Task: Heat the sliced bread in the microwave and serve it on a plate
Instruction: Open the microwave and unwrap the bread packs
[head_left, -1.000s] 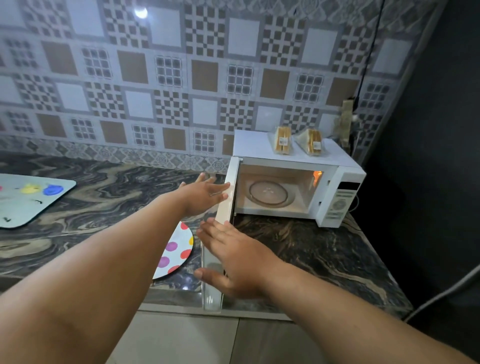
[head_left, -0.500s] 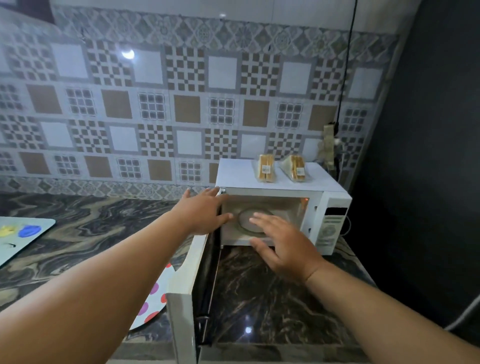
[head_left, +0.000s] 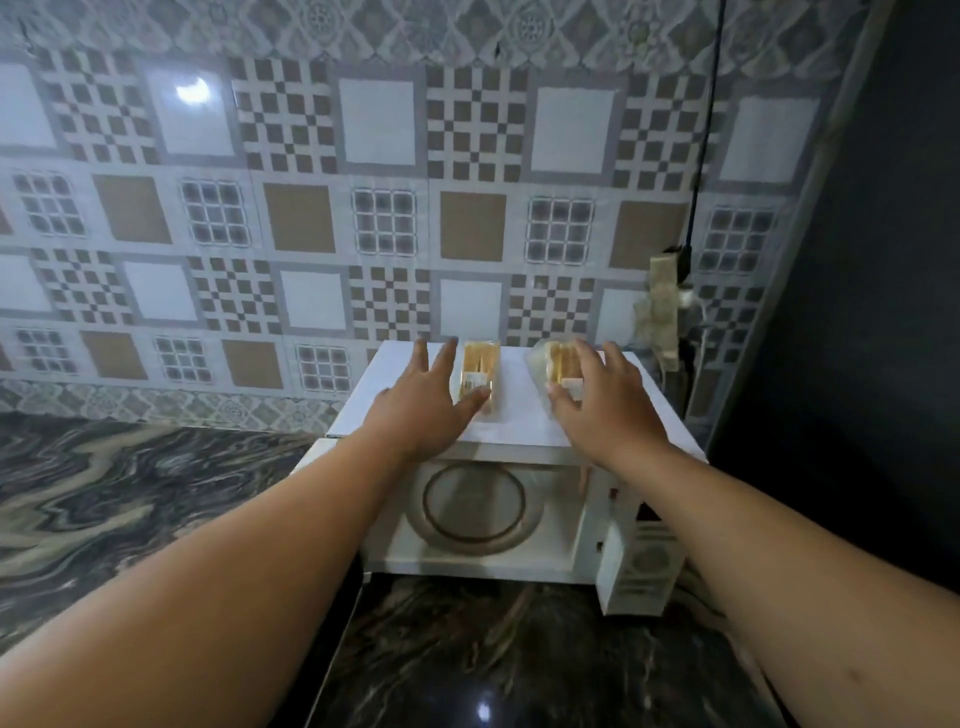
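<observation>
A white microwave (head_left: 405, 384) stands on the marble counter with its door swung wide open toward me. Inside lies the glass turntable (head_left: 475, 501), with nothing on it. Two wrapped packs of sliced bread rest on the microwave's top: the left pack (head_left: 480, 364) and the right pack (head_left: 558, 361). My left hand (head_left: 423, 402) is spread open over the top, its thumb touching the left pack. My right hand (head_left: 605, 400) reaches over the right pack with fingers apart, partly covering it.
The open microwave door (head_left: 332, 613) juts out over the dark marble counter (head_left: 104, 509) at lower centre. A wall socket with a black cable (head_left: 667, 306) sits behind the microwave on the tiled wall. A dark wall closes the right side.
Both hands left the door and the microwave's opening and rose to the two bread packs on top. The view came closer and tilted up, so the plate on the counter dropped out of sight.
</observation>
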